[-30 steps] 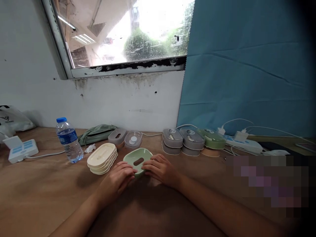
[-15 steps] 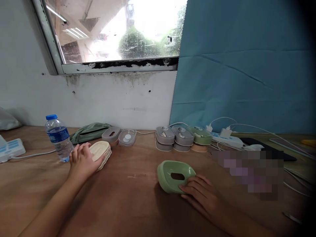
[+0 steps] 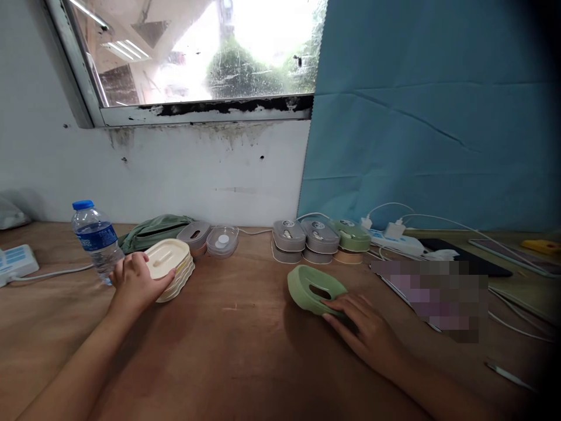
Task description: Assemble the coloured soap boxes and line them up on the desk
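At the left, my left hand [image 3: 137, 283] is wrapped around the near left side of a small stack of cream plastic lids [image 3: 169, 260] on the table. To the right, my right hand [image 3: 368, 324] grips the near right edge of a green plastic box part [image 3: 302, 292]. This part is tilted, with a shallow hollow and an oval slot in its middle; a shadow lies below its left side. Part of its right end is hidden behind my fingers.
Stacked lidded boxes [image 3: 305, 241] stand by the wall, left of a power strip [image 3: 397, 241]. A grey slotted piece [image 3: 194, 235], clear lids [image 3: 222, 241] and a green pouch [image 3: 155, 232] lie behind the cream stack. A water bottle [image 3: 97, 242] stands left; a white pen [image 3: 508, 375] lies right.
My right hand has lifted and tilted the green part, shifting it slightly away and to the right. My left hand stays on the cream stack. The whole view has shifted slightly.
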The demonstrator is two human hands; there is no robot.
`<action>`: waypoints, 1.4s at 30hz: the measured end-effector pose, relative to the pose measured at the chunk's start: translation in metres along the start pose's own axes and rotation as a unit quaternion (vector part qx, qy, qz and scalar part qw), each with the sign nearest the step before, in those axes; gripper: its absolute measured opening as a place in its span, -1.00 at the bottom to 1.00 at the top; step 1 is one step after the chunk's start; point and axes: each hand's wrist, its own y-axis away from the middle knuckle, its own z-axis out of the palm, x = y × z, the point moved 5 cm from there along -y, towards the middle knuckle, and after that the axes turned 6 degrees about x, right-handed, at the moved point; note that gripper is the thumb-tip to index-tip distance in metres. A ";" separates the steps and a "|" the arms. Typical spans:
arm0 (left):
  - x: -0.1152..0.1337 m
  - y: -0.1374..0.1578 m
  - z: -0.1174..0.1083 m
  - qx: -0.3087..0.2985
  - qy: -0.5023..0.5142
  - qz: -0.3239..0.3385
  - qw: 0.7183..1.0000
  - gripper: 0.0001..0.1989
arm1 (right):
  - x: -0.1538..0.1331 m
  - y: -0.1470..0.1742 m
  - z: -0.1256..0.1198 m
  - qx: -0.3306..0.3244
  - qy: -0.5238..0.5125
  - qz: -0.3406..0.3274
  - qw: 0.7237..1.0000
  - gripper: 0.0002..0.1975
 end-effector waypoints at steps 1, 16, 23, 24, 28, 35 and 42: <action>0.007 0.003 -0.006 0.039 0.000 0.012 0.999 -0.48 | 0.001 0.000 -0.001 0.005 0.001 0.008 1.000 -0.86; 0.168 0.104 0.056 -0.384 0.335 0.259 0.821 -0.33 | -0.028 0.004 -0.019 0.061 -0.028 -0.091 0.994 -0.75; 0.179 0.099 0.079 -0.417 0.388 0.231 0.789 -0.04 | -0.045 -0.002 -0.019 0.046 -0.006 -0.160 0.986 -0.79; 0.176 0.099 0.079 -0.416 0.392 0.231 0.787 -0.03 | -0.046 -0.002 -0.015 0.043 0.000 -0.172 0.984 -0.79; 0.164 0.093 0.077 -0.403 0.388 0.215 0.801 -0.14 | -0.046 0.002 0.006 0.015 0.022 -0.211 0.977 -0.80; 0.162 0.092 0.076 -0.432 0.382 0.242 0.780 0.02 | -0.048 -0.001 0.019 -0.025 0.005 -0.187 0.982 -0.82; 0.168 0.094 0.071 -0.386 0.469 0.213 0.765 -0.11 | -0.039 -0.009 0.012 -0.109 -0.072 -0.063 0.989 -0.60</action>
